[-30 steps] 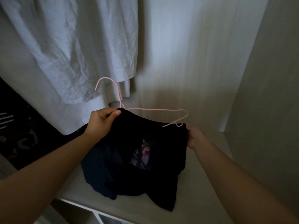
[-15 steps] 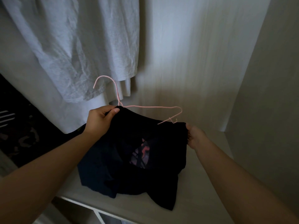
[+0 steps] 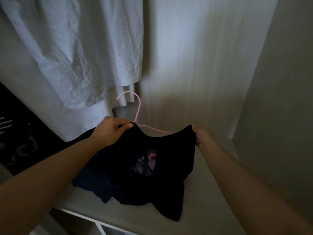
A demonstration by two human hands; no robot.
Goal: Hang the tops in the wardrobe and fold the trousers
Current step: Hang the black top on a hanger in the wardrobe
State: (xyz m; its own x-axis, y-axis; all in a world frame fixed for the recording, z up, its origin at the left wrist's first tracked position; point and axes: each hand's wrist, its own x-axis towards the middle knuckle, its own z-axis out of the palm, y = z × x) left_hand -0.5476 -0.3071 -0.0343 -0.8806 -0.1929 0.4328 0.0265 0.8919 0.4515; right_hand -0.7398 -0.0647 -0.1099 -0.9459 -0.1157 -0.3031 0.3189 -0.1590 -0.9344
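It is dim inside the wardrobe, so the black top (image 3: 152, 175) looks like one dark lump, and its sleeves and folds are hard to tell apart. A small pink and purple picture shows through a gap in the middle, but what it is cannot be made out. Most of the pink wire hanger (image 3: 139, 106) is hidden inside the top. Only the hook sticks up, and a bit of one thin arm shows between the two hands. Dark clothes (image 3: 17, 141) at the far left are cut off and too dark to name.

The left hand (image 3: 110, 131) pinches the top's upper edge with thumb and curled fingers, right at the bottom of the hook. The right hand (image 3: 201, 138) pinches the other upper corner; its fingers are tucked behind the cloth. The top is held up between them, and its lower part rests on the pale shelf (image 3: 211, 192). White clothes (image 3: 76, 56) hang above on the left.
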